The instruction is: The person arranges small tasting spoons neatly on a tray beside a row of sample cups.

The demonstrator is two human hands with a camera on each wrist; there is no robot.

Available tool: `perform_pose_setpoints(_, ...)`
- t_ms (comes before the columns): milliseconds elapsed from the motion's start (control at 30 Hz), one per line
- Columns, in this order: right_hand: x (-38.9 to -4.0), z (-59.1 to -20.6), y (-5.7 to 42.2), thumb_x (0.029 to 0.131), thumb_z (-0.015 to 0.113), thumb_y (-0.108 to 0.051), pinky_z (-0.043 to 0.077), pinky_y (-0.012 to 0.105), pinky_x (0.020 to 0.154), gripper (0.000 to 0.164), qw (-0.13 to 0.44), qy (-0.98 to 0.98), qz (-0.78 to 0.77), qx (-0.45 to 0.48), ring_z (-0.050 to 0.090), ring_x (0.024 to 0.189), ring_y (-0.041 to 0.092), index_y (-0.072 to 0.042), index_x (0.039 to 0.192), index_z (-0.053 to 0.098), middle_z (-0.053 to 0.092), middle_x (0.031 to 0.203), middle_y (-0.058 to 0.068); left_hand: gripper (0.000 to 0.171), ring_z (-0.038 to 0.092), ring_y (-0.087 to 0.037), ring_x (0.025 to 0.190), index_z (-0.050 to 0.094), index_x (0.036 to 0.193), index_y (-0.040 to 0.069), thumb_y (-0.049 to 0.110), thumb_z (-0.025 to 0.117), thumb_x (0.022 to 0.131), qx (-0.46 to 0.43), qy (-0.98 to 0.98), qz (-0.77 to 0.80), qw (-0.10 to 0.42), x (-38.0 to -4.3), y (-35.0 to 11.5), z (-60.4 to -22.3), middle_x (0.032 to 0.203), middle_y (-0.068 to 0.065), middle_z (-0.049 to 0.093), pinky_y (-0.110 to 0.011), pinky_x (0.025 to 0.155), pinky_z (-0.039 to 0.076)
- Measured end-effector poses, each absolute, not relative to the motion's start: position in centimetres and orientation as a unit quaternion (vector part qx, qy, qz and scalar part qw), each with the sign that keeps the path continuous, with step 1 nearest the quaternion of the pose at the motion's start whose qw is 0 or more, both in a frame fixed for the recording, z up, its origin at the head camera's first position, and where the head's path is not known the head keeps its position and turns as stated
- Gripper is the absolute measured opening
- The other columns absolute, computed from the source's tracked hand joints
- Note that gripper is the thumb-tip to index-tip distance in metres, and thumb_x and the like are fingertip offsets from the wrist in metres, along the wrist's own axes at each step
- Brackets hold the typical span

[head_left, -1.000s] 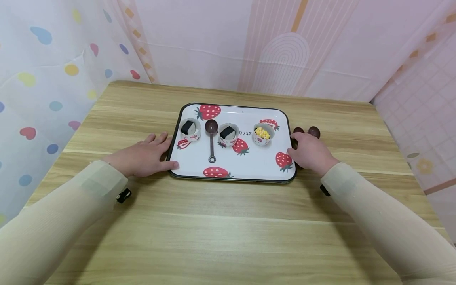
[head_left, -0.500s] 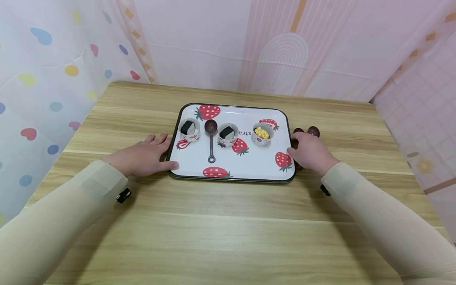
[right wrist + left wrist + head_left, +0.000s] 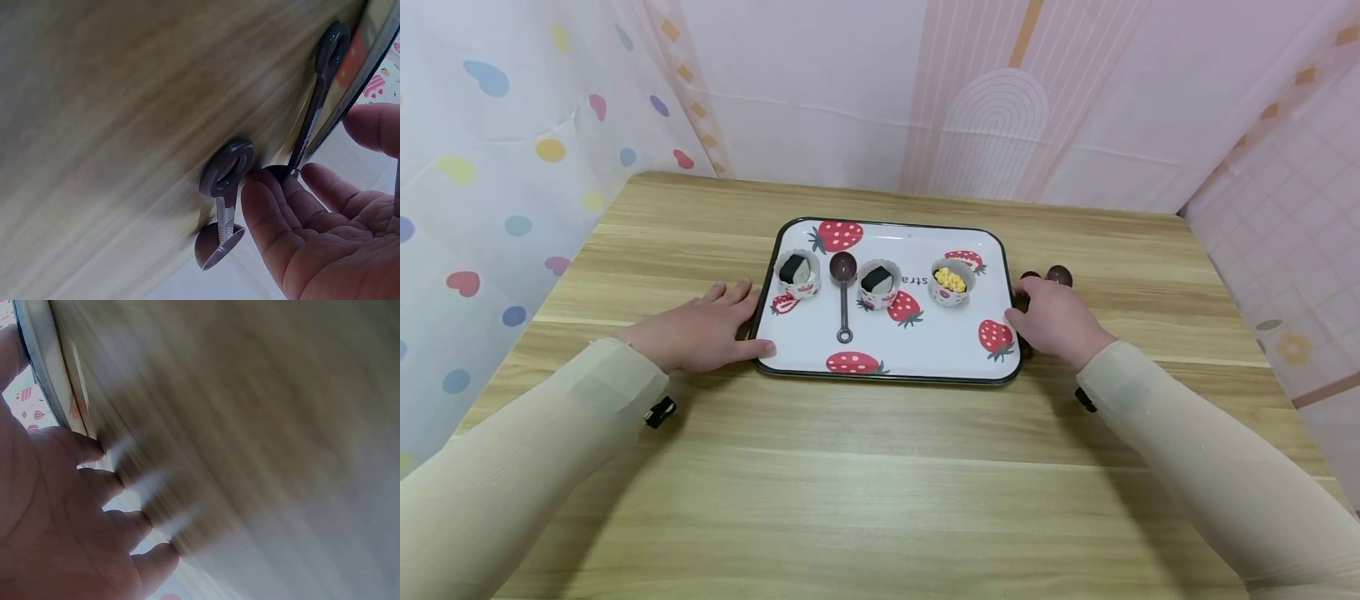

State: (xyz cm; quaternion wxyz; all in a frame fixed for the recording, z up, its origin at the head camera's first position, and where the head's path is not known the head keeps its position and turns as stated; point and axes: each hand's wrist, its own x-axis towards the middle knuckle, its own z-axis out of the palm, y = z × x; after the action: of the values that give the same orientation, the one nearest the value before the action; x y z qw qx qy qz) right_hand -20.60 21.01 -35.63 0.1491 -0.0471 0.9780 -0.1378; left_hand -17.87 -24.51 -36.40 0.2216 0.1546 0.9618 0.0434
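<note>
A white tray (image 3: 917, 354) with strawberry prints and a dark rim lies on the table. My left hand (image 3: 703, 329) rests at its left side, fingers on the table, thumb over the rim. Straddling the right rim, my right hand (image 3: 1060, 323) has its thumb on the tray and loosely bent fingers outside. Beside those fingers are two brown measuring spoons: one (image 3: 309, 119) along the tray's edge, partly hidden by the fingertips, and another (image 3: 228, 187) farther out. Neither hand visibly grips anything.
On the tray stand two paper cups with rice balls (image 3: 796, 272) (image 3: 878, 281), a brown measuring spoon (image 3: 843, 268) between them, and a cup with yellow-topped food (image 3: 951, 282). Wooden table (image 3: 880, 483) surrounds the tray; patterned curtains (image 3: 820, 92) hang behind and at both sides.
</note>
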Motion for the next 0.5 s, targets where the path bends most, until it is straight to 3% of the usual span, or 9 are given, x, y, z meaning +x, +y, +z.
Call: perform_pose_setpoints(500, -20.35, -35.48, 21.03, 0.106, 0.056, -0.028, 0.055, 0.056, 0.102, 0.052, 0.136, 0.978, -0.153, -0.030, 0.063, 0.111, 0.038, 0.000, 0.150, 0.051, 0.062, 0.142, 0.026, 0.114, 0.008, -0.065, 0.154, 0.016, 0.167, -0.002, 0.081, 0.049, 0.095, 0.153, 0.961, 0.042, 0.228, -17.99, -24.56, -36.53, 0.173, -0.033, 0.008, -0.078, 0.122, 0.017)
